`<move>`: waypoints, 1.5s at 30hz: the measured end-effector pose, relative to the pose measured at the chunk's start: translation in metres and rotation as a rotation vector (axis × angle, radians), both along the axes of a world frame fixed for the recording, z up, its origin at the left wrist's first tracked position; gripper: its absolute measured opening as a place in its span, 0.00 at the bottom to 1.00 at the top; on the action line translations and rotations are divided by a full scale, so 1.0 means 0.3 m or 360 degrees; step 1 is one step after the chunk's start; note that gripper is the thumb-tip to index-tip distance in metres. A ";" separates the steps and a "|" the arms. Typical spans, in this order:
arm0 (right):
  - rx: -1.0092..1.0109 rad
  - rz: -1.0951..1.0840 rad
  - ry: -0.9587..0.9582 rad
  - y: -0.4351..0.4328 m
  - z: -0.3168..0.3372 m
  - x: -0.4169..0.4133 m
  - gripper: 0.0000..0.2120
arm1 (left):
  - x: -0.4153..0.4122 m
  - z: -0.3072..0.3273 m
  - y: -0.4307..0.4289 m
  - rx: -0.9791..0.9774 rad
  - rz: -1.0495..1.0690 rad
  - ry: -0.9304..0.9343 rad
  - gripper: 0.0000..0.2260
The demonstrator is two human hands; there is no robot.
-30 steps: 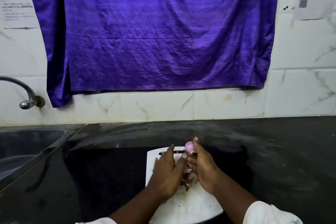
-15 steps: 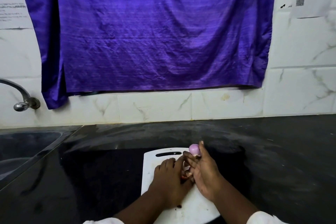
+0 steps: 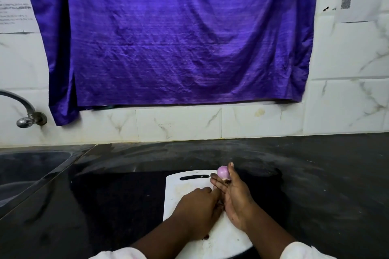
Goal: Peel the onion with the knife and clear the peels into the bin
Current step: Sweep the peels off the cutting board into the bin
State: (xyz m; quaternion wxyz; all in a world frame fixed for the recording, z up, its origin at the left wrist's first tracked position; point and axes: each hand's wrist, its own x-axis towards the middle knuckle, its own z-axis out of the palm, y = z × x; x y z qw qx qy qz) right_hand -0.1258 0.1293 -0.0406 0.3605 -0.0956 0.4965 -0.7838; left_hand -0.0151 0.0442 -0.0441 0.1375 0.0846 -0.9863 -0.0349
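Note:
A small peeled pink onion [image 3: 223, 172] sits between the fingertips of my right hand [image 3: 235, 202], above the far right corner of the white cutting board [image 3: 181, 193]. My left hand [image 3: 197, 210] lies palm down on the board, fingers curled, pressed against my right palm. Dark onion peels [image 3: 220, 204] show only as a sliver between the two hands; most are hidden under my left hand. A few peel crumbs [image 3: 205, 237] lie on the board near my left wrist. No knife and no bin are in view.
The board rests on a black stone counter [image 3: 315, 174]. A sink [image 3: 25, 170] is set in at the left, with a metal tap [image 3: 25, 115] on the tiled wall. A purple cloth [image 3: 168, 38] hangs on the wall behind.
My left hand has slid back toward me across the board and curled over the peels. My right hand has kept the onion and shifted slightly right. More of the board's far end shows.

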 end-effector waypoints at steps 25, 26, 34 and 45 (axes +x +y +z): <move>-0.0407 0.0178 -0.0082 -0.076 0.176 0.564 0.31 | 0.425 0.126 -0.056 0.2254 0.0462 0.1292 0.14; -0.0442 0.0216 -0.0115 -0.104 0.177 0.637 0.32 | 0.481 0.130 -0.067 0.2254 0.0502 0.1422 0.15; -0.0410 0.0847 -0.0129 -0.349 -0.022 1.270 0.38 | 1.089 -0.041 -0.179 0.1859 0.1207 0.2451 0.20; 0.0469 0.1218 -0.0116 -0.612 -0.662 1.664 0.29 | 1.509 -0.768 -0.389 0.2401 0.2157 0.2862 0.12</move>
